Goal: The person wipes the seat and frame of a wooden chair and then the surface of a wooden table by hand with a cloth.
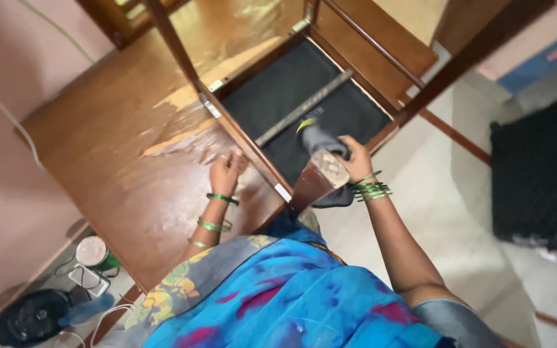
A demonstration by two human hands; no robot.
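While the left hand lies flat on the wooden table, fingers spread and gripping nothing, it looks like a brace for leaning forward. Right hand is clenched round a grey cloth with a yellow edge, held bunched at the top end of a table leg. The leg's cut end shows pale and speckled, just under the fingers. Cloth sits between the hand and the dark mat beyond, so wiping of the leg or frame seems the likely reason for the grip; hard to tell if the cloth touches the mat itself. More dark fabric hangs below the wrist beside the leg, maybe the same cloth, can't confirm.

Green bangles on the right wrist, a few more on the left forearm. Table top is glossy with pale worn patches near the frame edge, and a thin wooden rail crosses it diagonally. A grey bar lies across the mat. Blue patterned garment fills the lower middle.

Floor is pale tile. Black case stands well apart to the right. Lower left by the wall: a round black appliance, a white power strip and a green-and-brown cup, cords trailing.
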